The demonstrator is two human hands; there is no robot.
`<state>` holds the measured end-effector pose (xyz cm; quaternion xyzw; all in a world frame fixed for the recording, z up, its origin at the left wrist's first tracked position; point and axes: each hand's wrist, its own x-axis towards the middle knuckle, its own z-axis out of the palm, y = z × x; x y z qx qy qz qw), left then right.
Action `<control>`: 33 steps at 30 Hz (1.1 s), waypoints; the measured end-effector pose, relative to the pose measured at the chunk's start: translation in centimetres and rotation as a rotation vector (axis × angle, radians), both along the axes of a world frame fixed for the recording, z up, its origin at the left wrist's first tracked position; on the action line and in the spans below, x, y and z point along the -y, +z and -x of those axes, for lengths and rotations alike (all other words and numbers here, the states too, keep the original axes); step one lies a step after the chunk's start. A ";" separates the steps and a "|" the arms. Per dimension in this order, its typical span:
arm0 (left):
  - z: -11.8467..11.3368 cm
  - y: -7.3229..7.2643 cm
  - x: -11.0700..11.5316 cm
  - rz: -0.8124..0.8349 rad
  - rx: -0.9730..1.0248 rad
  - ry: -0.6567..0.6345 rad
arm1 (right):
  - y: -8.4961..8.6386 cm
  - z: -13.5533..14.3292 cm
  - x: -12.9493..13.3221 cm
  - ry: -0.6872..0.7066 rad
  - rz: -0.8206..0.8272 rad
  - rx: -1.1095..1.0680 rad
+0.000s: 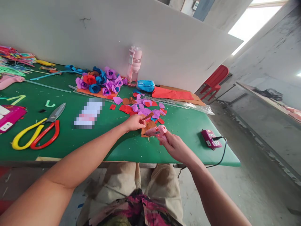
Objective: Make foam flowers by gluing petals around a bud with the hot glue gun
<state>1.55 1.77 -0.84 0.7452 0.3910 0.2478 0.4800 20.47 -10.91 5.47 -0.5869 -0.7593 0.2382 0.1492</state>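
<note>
My left hand (136, 123) pinches a small brown paper petal (148, 116) that sticks out past the fingertips to the right. In my right hand (175, 145) is a pink glue gun (161, 129), its nozzle pointing left. The nozzle is low over a square of brown paper (145, 129) on the green tabletop, just below my left fingers; whether it touches cannot be seen. Just beyond both hands lies a loose spread of purple, red and brown paper petals (144, 110).
Finished paper flowers (95, 82) cluster at the back, beside a pink bottle (134, 66) and blue packet (145, 85). Scissors (44, 128) with yellow and red handles lie left. A magenta power strip (211, 139) with a black cord sits right, near the table edge (231, 158).
</note>
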 end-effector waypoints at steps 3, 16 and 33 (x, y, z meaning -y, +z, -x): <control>0.0 0.1 0.1 -0.002 0.004 -0.002 | -0.1 0.1 0.0 -0.001 0.003 -0.001; 0.0 0.1 0.1 0.018 -0.007 -0.009 | 0.4 0.1 0.0 0.003 -0.010 0.115; 0.0 -0.2 -0.3 -0.010 -0.019 -0.017 | 1.1 -0.3 -0.1 -0.033 0.011 0.159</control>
